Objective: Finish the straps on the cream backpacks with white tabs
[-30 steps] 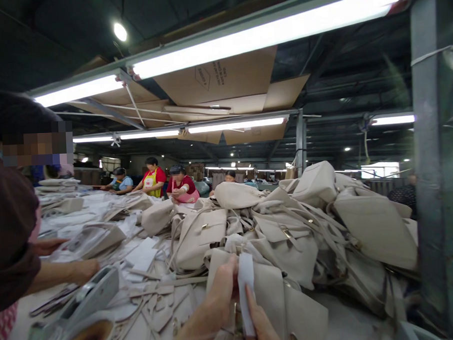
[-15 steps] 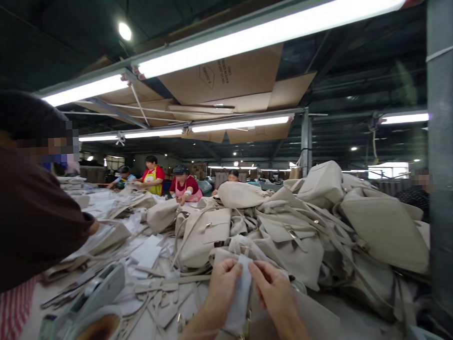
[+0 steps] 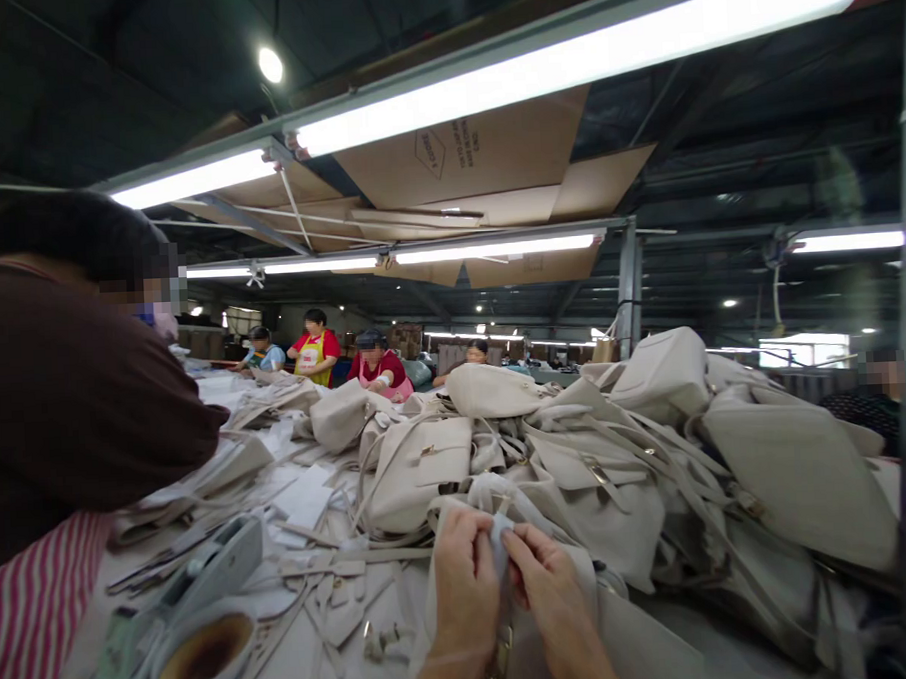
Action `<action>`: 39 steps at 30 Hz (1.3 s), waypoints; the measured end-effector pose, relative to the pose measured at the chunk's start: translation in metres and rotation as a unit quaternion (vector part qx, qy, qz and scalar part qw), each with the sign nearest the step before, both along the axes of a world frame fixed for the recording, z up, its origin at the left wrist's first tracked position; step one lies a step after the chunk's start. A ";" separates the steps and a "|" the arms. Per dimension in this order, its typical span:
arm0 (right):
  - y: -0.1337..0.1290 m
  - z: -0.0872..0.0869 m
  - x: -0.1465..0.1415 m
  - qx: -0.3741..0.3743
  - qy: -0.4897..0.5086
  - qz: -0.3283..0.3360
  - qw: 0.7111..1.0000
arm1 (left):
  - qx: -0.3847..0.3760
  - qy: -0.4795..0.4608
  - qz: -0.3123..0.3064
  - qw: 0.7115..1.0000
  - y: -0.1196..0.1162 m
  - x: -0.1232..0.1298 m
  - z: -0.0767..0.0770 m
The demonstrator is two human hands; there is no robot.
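Observation:
My left hand (image 3: pixel 463 579) and my right hand (image 3: pixel 550 595) meet low in the centre of the head view, over a beige bag. Both pinch a thin whitish wrapping piece (image 3: pixel 499 540) between thumbs and fingers, one hand on each side of it. Most of this piece is hidden behind my hands. Just below them a gold-coloured clasp (image 3: pixel 501 656) shows on the beige material. Directly beyond my fingers lies a beige bag with a flap and small metal clasp (image 3: pixel 421 466).
A heap of beige bags (image 3: pixel 796 465) fills the right side. Loose straps (image 3: pixel 322 610), a tape dispenser (image 3: pixel 215 570) and a bowl of brown liquid (image 3: pixel 204 656) lie left. A person in a dark top (image 3: pixel 72 396) leans in at left; several people work farther back.
My left hand has turned more upright and moved slightly right, covering more of the whitish piece. The view has shifted, so the surroundings appear farther right. The person in yellow and red has changed arm position.

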State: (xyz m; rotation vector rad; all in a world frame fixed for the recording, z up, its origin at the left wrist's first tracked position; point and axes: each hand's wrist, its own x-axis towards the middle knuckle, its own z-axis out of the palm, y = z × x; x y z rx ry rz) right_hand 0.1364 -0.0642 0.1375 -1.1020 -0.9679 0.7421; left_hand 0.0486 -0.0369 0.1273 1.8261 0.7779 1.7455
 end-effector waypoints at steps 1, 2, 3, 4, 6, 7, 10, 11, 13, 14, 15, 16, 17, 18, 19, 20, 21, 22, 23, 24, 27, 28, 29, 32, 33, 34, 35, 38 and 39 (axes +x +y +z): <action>0.001 -0.002 0.001 0.004 -0.005 0.002 1.000 | -0.001 0.003 -0.001 1.000 -0.001 0.000 0.000; 0.003 -0.004 0.001 0.008 -0.010 0.003 1.000 | -0.008 0.003 -0.004 1.000 -0.002 0.000 0.000; 0.004 -0.007 0.002 0.011 -0.016 0.004 1.000 | -0.021 -0.001 -0.008 1.000 -0.003 0.000 0.000; 0.006 -0.009 0.002 0.012 -0.022 0.003 1.000 | -0.043 -0.008 -0.015 0.999 -0.003 0.000 -0.001; 0.008 -0.014 0.004 0.008 -0.028 -0.006 1.000 | -0.096 -0.028 -0.032 0.994 -0.001 0.001 -0.001; 0.009 -0.016 0.005 0.007 -0.032 -0.018 0.999 | -0.117 -0.036 -0.041 0.992 0.000 0.001 -0.002; 0.009 -0.017 0.008 0.026 -0.088 -0.087 0.992 | -0.133 -0.047 -0.050 0.989 0.005 0.001 -0.003; 0.009 -0.017 0.009 0.037 -0.115 -0.111 0.986 | -0.129 -0.049 -0.049 0.989 0.007 0.001 -0.004; 0.007 -0.014 0.010 0.051 -0.147 -0.132 0.979 | -0.125 -0.051 -0.051 0.990 0.008 0.000 -0.005; 0.006 -0.013 0.009 0.049 -0.142 -0.124 0.981 | -0.124 -0.051 -0.051 0.990 0.007 -0.001 -0.005; 0.005 -0.011 0.008 0.042 -0.120 -0.104 0.986 | -0.123 -0.051 -0.052 0.990 0.007 -0.001 -0.005; 0.005 -0.010 0.006 0.030 -0.084 -0.077 0.993 | -0.121 -0.054 -0.054 0.990 0.006 -0.001 -0.005; 0.004 -0.009 0.004 0.018 -0.037 -0.048 0.998 | -0.121 -0.059 -0.060 0.989 0.005 -0.001 -0.005; 0.003 -0.007 0.002 0.009 0.015 -0.019 1.000 | -0.124 -0.068 -0.071 0.987 0.003 0.000 -0.006; 0.003 -0.006 -0.001 0.004 0.065 0.011 0.998 | -0.129 -0.081 -0.086 0.985 0.002 0.000 -0.006; 0.003 -0.005 -0.002 0.003 0.109 0.040 0.993 | -0.137 -0.101 -0.102 0.980 0.002 0.002 -0.006; 0.003 -0.005 -0.003 0.007 0.142 0.066 0.988 | -0.149 -0.125 -0.118 0.974 0.001 0.003 -0.007; 0.003 -0.005 -0.003 0.015 0.165 0.091 0.982 | -0.168 -0.151 -0.134 0.965 0.001 0.004 -0.008; 0.004 -0.006 -0.002 0.025 0.183 0.113 0.976 | -0.193 -0.177 -0.151 0.953 0.002 0.006 -0.008; 0.004 -0.006 0.000 0.037 0.198 0.127 0.971 | -0.225 -0.199 -0.170 0.939 0.003 0.007 -0.009; 0.005 -0.010 0.003 0.066 0.227 0.125 0.964 | -0.345 -0.214 -0.250 0.879 0.005 0.008 -0.010; 0.006 -0.010 0.003 0.069 0.227 0.112 0.965 | -0.380 -0.206 -0.273 0.859 0.006 0.007 -0.009; 0.007 -0.011 0.003 0.067 0.224 0.095 0.968 | -0.409 -0.196 -0.288 0.843 0.007 0.007 -0.009; 0.010 -0.010 0.001 0.052 0.179 0.055 0.981 | -0.442 -0.185 -0.289 0.829 0.011 0.007 -0.007; 0.009 -0.009 0.002 0.048 0.144 0.045 0.987 | -0.444 -0.180 -0.290 0.828 0.011 0.007 -0.006; 0.005 -0.007 0.005 0.044 0.095 0.036 0.994 | -0.443 -0.177 -0.292 0.829 0.012 0.007 -0.005; -0.002 -0.005 0.011 0.041 0.032 0.021 0.998 | -0.441 -0.175 -0.292 0.831 0.012 0.007 -0.003; -0.047 -0.002 0.055 0.021 -0.187 -0.082 0.979 | -0.434 -0.175 -0.269 0.842 0.010 0.004 -0.001; -0.068 -0.002 0.078 0.002 -0.248 -0.142 0.958 | -0.436 -0.176 -0.260 0.843 0.009 0.004 0.000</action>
